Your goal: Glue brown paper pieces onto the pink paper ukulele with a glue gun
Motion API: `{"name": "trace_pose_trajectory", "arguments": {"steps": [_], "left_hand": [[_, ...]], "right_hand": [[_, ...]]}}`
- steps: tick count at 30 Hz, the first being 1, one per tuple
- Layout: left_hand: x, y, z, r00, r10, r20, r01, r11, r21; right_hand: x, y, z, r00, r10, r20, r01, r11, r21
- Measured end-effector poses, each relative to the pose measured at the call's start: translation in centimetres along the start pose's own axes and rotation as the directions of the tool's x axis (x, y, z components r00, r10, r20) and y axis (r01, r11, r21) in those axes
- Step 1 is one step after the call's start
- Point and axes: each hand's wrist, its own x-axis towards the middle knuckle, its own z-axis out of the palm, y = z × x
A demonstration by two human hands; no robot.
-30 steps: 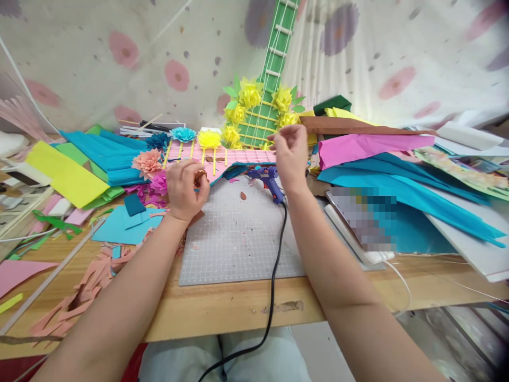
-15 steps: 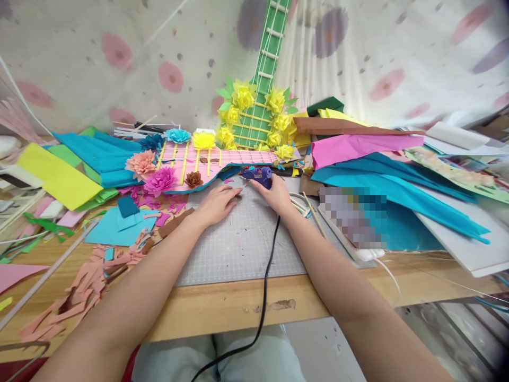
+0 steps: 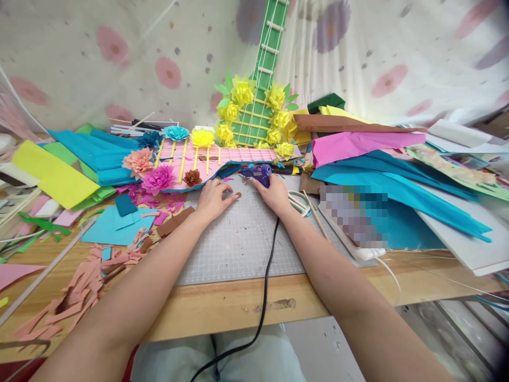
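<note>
My right hand (image 3: pixel 275 193) is wrapped round a dark blue glue gun (image 3: pixel 256 173), its nozzle pointing left towards the pink paper guitar. A black cord (image 3: pixel 267 276) runs down from below this hand over the table edge. My left hand (image 3: pixel 213 200) rests at the guitar's lower edge with its fingers curled. At its thumb tip is a small brown paper piece (image 3: pixel 238 195); the grip on it is partly hidden. The pink guitar (image 3: pixel 204 164) lies flat, bearing paper flowers, among them a brown flower (image 3: pixel 193 178) close to my left hand.
Beneath my hands lies a grey cutting mat (image 3: pixel 242 244). Behind it a green paper guitar (image 3: pixel 254 124) with yellow flowers leans upright. Peach paper scraps (image 3: pixel 79 292) cover the left side. Folded blue paper (image 3: pixel 397 180), a white power strip (image 3: pixel 350 239) and scissors (image 3: pixel 298 203) are on the right.
My left hand has drawn slightly left, its fingers more bent, and the brown piece now shows at the thumb. My right hand keeps hold of the glue gun, almost still.
</note>
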Motion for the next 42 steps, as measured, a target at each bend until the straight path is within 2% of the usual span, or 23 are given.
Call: {"name": "trace_pose_trajectory", "arguments": {"steps": [5,7,8,10,12,14,16,17,19,22,24,27,30,35,38,42], "left_hand": [[0.2,0.2,0.2,0.996,-0.055,0.064,0.058,0.997,-0.044],[0.1,0.3,0.0,0.996,-0.061,0.071,0.068,0.993,-0.092],[0.1,0.3,-0.2,0.994,-0.070,0.079,0.080,0.989,-0.127],[-0.1,0.4,-0.4,0.989,-0.103,0.107,0.124,0.969,-0.212],[-0.3,0.4,-0.6,0.984,-0.131,0.117,0.161,0.942,-0.296],[-0.6,0.2,-0.6,0.986,-0.138,0.094,0.164,0.912,-0.375],[-0.7,0.0,-0.5,0.989,-0.135,0.065,0.150,0.887,-0.438],[-0.8,-0.1,-0.5,0.989,-0.136,0.057,0.147,0.877,-0.457],[-0.9,-0.3,-0.4,0.988,-0.147,0.051,0.153,0.867,-0.475],[-0.8,-0.4,-0.3,0.985,-0.165,0.049,0.168,0.856,-0.488],[-0.8,-0.4,-0.3,0.985,-0.164,0.048,0.166,0.852,-0.497],[-0.8,-0.3,-0.3,0.985,-0.162,0.058,0.169,0.844,-0.508],[-0.7,-0.4,-0.2,0.980,-0.181,0.079,0.196,0.827,-0.526],[-0.7,-0.6,-0.1,0.969,-0.244,0.041,0.230,0.826,-0.514],[-0.8,-0.2,-0.6,0.963,-0.265,0.045,0.259,0.872,-0.414],[-1.0,0.6,-1.4,0.963,-0.264,0.050,0.269,0.940,-0.208]], "right_hand": [[0.1,0.2,0.4,0.999,-0.018,-0.031,0.019,0.999,0.042],[-0.1,0.2,0.2,0.992,-0.036,-0.120,0.047,0.995,0.091],[-0.3,0.2,0.0,0.979,-0.053,-0.199,0.077,0.991,0.112],[-0.8,-0.2,-0.6,0.919,-0.123,-0.375,0.178,0.977,0.115],[-1.4,-0.8,-1.1,0.855,-0.245,-0.456,0.315,0.946,0.082],[-2.0,-1.6,-1.2,0.842,-0.384,-0.380,0.445,0.892,0.084],[-2.4,-2.4,-0.7,0.855,-0.483,-0.188,0.512,0.846,0.152],[-2.6,-2.7,-0.3,0.862,-0.501,-0.077,0.506,0.840,0.197],[-2.7,-3.0,0.4,0.876,-0.469,0.116,0.425,0.862,0.276],[-2.4,-2.8,1.2,0.901,-0.348,0.258,0.242,0.898,0.367],[-2.2,-2.6,1.4,0.916,-0.290,0.278,0.157,0.896,0.416],[-2.0,-2.4,1.5,0.926,-0.252,0.282,0.097,0.879,0.467],[-1.9,-2.4,1.7,0.927,-0.246,0.282,0.081,0.868,0.489],[-2.2,-2.4,1.6,0.930,-0.246,0.274,0.092,0.875,0.475],[-2.5,-2.7,1.3,0.936,-0.253,0.246,0.127,0.892,0.434],[-2.8,-3.2,0.9,0.965,-0.243,0.094,0.185,0.894,0.408]]}}
